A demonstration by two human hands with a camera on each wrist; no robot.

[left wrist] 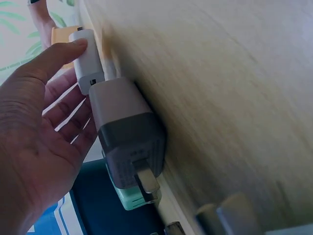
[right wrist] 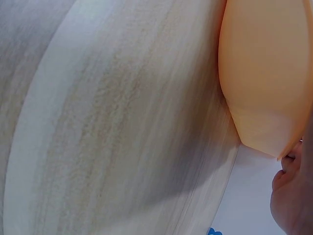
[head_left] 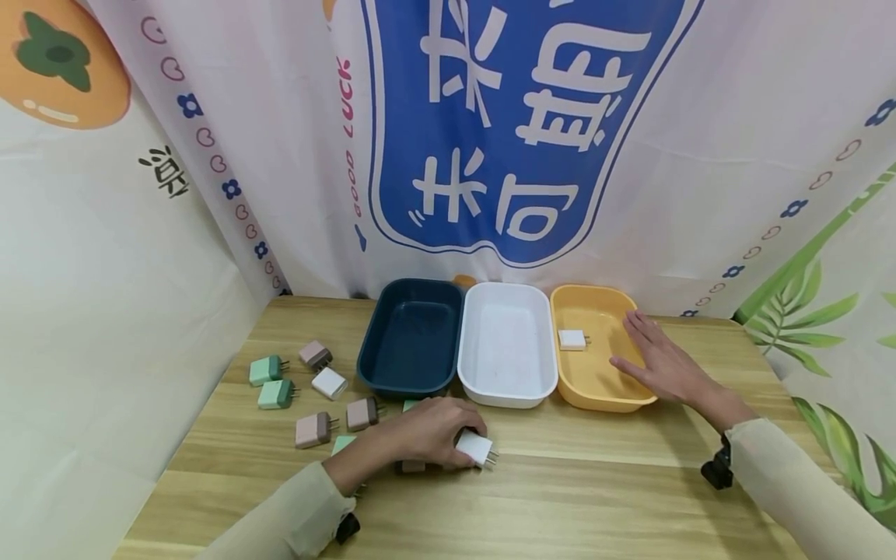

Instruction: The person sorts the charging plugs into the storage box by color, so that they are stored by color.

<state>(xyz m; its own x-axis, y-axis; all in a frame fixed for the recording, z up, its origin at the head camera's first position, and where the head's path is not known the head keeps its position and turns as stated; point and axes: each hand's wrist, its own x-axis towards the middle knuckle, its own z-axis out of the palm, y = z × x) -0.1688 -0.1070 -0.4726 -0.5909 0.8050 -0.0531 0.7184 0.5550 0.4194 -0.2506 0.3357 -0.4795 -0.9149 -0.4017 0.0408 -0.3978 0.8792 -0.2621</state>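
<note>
Right, my left hand (head_left: 437,435) has a white charger (head_left: 476,447) pinched, thumb on one face and fingers behind, prongs pointing away to the right. It's just in front of the white tray (head_left: 507,342), low over the table (head_left: 560,498); whether it touches the wood, I can't tell. Close by my palm sits a pink charger (left wrist: 120,103), with a green charger (left wrist: 131,197) beyond it. Over on the other side, my right hand (head_left: 661,365) rests at the yellow tray (head_left: 603,381), fingers extended along its right rim, thumb reaching inside, where another white charger (head_left: 572,340) lies near the left wall. So this looks like the pick-up step, grip made. The next move, I'd judge, calls for a clean lift, high enough to clear the tray rims, prongs kept from snagging.
</note>
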